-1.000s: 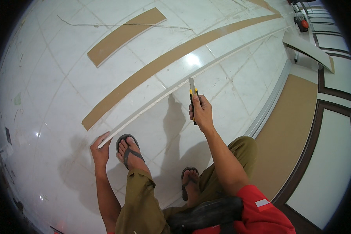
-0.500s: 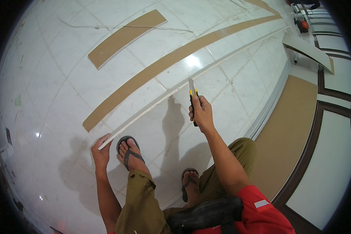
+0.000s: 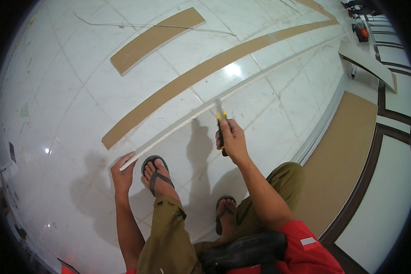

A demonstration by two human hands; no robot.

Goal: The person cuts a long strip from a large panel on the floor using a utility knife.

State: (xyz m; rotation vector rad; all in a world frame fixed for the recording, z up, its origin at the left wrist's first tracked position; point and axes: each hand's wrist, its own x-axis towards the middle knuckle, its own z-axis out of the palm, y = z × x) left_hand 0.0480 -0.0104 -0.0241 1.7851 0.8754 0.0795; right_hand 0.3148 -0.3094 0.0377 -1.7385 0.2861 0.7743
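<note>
A long, narrow white-edged strip of board (image 3: 176, 126) runs from my left foot toward the far right. My left hand (image 3: 122, 176) is closed round its near end, thumb and fingers on either side. In my right hand (image 3: 234, 141) is a black and yellow snap-off utility knife (image 3: 222, 138), gripped by the handle. Its blade points away from me and is smeared by motion. The tip overlaps the strip's edge around mid-length; whether it touches, I cannot tell.
Beyond the strip, a long brown-faced board strip (image 3: 169, 92) and a shorter piece (image 3: 157, 41) lie on white tiles, a thin cord (image 3: 102, 24) across the latter. At right are a wide brown board (image 3: 342, 155) and a tilted offcut (image 3: 370, 66). Another person's legs (image 3: 365, 10) show far right.
My right hand and the knife have come slightly nearer to me, and the blade has become blurred. The left hand keeps its grip. The whole view has shifted a little.
</note>
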